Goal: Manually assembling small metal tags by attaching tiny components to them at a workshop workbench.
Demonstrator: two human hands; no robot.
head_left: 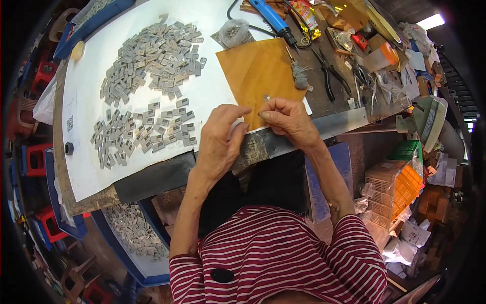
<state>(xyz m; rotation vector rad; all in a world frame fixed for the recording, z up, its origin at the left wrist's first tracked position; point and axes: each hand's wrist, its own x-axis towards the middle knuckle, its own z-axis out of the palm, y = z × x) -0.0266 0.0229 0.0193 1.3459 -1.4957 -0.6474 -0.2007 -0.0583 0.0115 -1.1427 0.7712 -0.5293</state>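
Over the table's front edge, my left hand (220, 137) is curled with its thumb and index finger apart and nothing visible between them. Just to its right, my right hand (289, 121) is closed in a pinch; whatever its fingertips hold is too small or hidden to name. A small shiny metal piece (267, 98) shows right beyond those fingers, and I cannot tell if they touch it. Both hands are at the near edge of an orange-brown board (255, 66). Left of them, many small grey metal pieces (164, 121) lie spread on white paper (212, 86), with a bigger heap (152, 55) behind.
A blue electric screwdriver (273, 20), black-handled pliers (331, 76) and a grey lump (299, 76) lie beyond the board. A clear bag (234, 33) rests at its far left corner. Below the table's left side stands a blue bin (157, 279) of metal pieces; orange crates (392, 187) stand right.
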